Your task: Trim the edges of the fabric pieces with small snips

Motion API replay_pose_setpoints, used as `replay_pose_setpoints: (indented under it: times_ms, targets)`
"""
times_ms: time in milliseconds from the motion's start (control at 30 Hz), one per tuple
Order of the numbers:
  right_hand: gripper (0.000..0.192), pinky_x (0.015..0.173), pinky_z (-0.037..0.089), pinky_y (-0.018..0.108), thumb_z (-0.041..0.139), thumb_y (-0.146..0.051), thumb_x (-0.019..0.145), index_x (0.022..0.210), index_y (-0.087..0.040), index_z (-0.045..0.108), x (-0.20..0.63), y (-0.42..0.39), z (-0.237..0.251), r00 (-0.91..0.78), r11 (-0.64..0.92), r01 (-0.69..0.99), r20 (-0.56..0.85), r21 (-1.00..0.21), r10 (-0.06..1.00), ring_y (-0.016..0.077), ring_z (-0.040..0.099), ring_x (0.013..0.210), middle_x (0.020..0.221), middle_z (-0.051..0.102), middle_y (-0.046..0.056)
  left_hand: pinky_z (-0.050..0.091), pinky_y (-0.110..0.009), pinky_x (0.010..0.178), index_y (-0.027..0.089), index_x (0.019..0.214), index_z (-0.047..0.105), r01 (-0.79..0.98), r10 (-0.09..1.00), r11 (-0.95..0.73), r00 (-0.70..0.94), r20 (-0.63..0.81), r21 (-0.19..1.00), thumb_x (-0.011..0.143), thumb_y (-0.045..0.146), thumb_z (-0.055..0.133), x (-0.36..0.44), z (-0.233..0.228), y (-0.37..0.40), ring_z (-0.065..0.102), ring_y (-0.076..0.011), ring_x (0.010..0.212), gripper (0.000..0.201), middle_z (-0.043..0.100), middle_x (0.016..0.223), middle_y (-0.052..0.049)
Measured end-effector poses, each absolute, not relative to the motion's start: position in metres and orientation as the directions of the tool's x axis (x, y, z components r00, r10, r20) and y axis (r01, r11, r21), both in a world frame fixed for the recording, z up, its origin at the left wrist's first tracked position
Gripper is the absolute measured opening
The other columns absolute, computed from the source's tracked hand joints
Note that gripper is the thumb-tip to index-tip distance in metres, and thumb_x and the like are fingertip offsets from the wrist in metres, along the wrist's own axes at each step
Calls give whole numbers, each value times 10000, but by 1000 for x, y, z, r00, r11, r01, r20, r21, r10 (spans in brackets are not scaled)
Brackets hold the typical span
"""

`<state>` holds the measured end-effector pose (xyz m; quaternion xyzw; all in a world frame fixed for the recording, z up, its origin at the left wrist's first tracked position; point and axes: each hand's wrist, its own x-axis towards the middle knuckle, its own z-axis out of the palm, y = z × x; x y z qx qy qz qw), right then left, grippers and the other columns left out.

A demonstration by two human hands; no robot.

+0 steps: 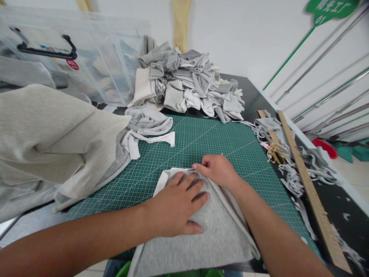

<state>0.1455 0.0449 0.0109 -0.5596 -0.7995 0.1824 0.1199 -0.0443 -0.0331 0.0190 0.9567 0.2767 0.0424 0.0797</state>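
Observation:
A folded piece of grey fabric (213, 231) with a white edge lies on the green cutting mat (201, 142). My left hand (175, 204) rests flat on the fabric, fingers spread, pressing it down. My right hand (217, 169) is at the fabric's far edge, fingertips pinched on a thin metal thing, maybe a pin or needle, whose tip shows at the white edge.
A heap of grey and white cloth pieces (187, 82) sits at the mat's far side. A large beige cloth (52, 142) covers the left. Clear plastic bins (72, 57) stand behind. Gold scissors (275, 152), a long wooden ruler (311, 192) and fabric scraps lie right.

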Motion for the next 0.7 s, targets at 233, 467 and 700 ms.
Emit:
replay_pose_setpoints:
  times_ms: [233,467,700]
  targets:
    - [439,502,241,255,522,-568,819,592,-197,581,143,45,9,-334,300,863,-14,-406,943,101,450,522,563,573,-20,208,-563,1055,199,1365,412,521,534,-836,845,37,173,846,665,423,-44,19,-33,277,-377,1318,697,371,1426,-132]
    - [450,491,221,263,515,-593,813,599,-205,594,141,44,10,-323,293,880,-17,-373,946,102,459,524,584,596,-17,209,-568,1052,193,1362,418,515,530,-838,847,42,180,843,663,434,-43,18,-32,283,-382,1314,701,381,1417,-135]
    - [448,495,219,267,508,-598,818,612,-212,605,138,43,9,-313,287,890,-18,-355,949,106,467,530,583,601,-19,214,-563,1052,197,1364,415,516,531,-838,846,50,175,835,661,451,-43,19,-32,283,-378,1317,704,375,1423,-129]
